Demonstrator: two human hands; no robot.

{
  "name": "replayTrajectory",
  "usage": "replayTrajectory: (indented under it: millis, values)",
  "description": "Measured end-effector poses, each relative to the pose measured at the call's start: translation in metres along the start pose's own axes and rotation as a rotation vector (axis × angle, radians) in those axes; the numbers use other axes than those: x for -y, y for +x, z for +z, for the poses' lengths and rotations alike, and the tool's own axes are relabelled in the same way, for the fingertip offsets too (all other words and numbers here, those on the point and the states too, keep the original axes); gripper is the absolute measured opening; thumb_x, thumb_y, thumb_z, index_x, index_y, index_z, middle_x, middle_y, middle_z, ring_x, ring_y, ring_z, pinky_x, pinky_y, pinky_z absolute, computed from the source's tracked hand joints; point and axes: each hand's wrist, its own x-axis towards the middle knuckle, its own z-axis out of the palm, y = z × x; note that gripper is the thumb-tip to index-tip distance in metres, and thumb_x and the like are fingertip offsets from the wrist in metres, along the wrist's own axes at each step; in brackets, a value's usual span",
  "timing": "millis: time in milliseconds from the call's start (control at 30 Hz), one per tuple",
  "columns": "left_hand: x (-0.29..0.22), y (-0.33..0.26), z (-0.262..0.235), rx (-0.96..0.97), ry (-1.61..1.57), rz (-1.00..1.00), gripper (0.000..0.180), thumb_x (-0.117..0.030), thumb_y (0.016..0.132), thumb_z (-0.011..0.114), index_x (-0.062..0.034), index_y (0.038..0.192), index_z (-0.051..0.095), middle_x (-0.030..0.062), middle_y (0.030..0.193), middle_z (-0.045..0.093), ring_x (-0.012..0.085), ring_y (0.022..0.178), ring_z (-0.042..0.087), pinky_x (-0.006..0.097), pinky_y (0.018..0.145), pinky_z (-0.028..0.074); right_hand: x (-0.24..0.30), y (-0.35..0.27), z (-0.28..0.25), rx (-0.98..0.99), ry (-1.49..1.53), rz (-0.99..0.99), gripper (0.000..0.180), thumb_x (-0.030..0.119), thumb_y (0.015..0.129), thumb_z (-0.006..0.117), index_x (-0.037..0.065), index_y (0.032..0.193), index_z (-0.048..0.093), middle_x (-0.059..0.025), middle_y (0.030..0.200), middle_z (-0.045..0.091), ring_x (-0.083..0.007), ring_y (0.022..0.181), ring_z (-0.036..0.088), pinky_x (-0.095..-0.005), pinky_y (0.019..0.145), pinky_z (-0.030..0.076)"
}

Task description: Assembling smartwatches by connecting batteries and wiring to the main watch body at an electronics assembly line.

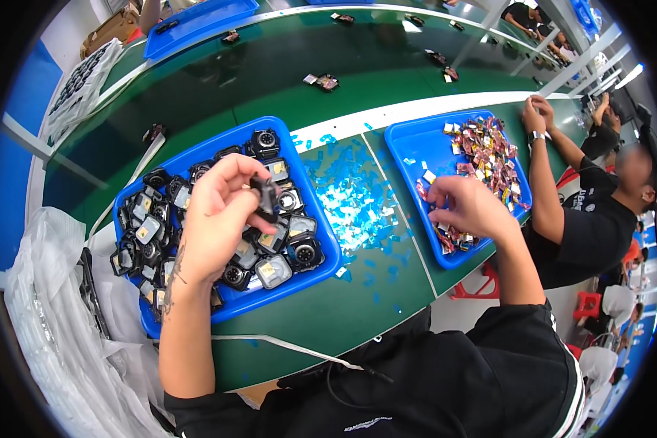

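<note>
- Over the watch tray [330,264], your left hand [228,206] has fingers clamped on a dark watch case [267,199] — likely light, stiff; hold its rim.
- Right of that tray, your right hand [476,208] — fingers curled, closure unclear.

A head-worn fisheye looks down closely over the green table [321,319].

Right of the blue rectangular plastic tray [330,265] heaped with black watch-like casings [305,252], a hand could pass over the low scatter of small blue film pieces [354,208], until a second blue plastic tray [416,144] of foil-like bits [489,157] blocks it. On the near side, a thin white cable [299,348] crosses the green tabletop [321,317]; crumpled translucent sheeting [51,285] crowds the left; the left hand [230,201] obstructs above
</note>
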Motion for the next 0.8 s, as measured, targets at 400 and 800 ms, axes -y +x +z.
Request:
replayTrajectory:
  millis: [400,800]
  values:
    - [-0.003,-0.015,0.043,0.121,-0.239,-0.067,0.040,-0.004,0.095,0.054,-0.0029,0.135,0.049,0.0122,0.108,0.065,0.0175,0.085,0.069,0.025,0.068,0.059,0.019,-0.010,0.003,-0.601,0.247,0.062,0.007,0.002,0.090,0.063,0.000,0.094,0.068,-0.0069,0.084,0.067,-0.0115,0.073,0.062,-0.0256,0.066,0.049]
    - [0.002,-0.028,0.068,0.103,0.251,0.181,0.018,-0.006,0.081,0.075,-0.0001,0.098,0.073,0.0052,0.099,0.057,0.0048,0.072,0.054,0.018,0.061,0.044,0.108,0.017,0.044,-0.317,0.905,-0.255,0.010,0.001,0.088,0.067,0.002,0.091,0.057,0.0006,0.082,0.058,-0.0041,0.069,0.054,-0.0177,0.060,0.042]
